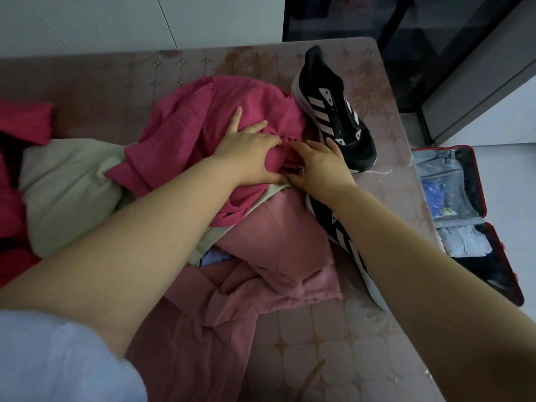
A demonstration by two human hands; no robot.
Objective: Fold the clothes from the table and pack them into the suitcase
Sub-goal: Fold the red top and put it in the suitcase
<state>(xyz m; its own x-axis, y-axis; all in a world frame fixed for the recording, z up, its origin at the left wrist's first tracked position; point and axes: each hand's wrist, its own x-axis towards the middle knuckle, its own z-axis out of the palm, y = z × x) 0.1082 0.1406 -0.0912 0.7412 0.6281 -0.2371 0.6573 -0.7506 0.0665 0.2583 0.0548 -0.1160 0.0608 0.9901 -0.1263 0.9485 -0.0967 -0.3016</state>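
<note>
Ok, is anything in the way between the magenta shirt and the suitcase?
The left hand and right hand are on the shirt. Two sneakers lie on the table between it and the open suitcase: the far sneaker beside the shirt, the near sneaker under the right forearm.

Single head-worn wide-angle view, aimed forward and down.
Looked from close above onto the table (pixel 333 343), with the left hand (pixel 249 152) and right hand (pixel 322 166) near frame centre, the suitcase (pixel 480 181) at the right edge, and a pale wall (pixel 87 21) across the upper left.
</note>
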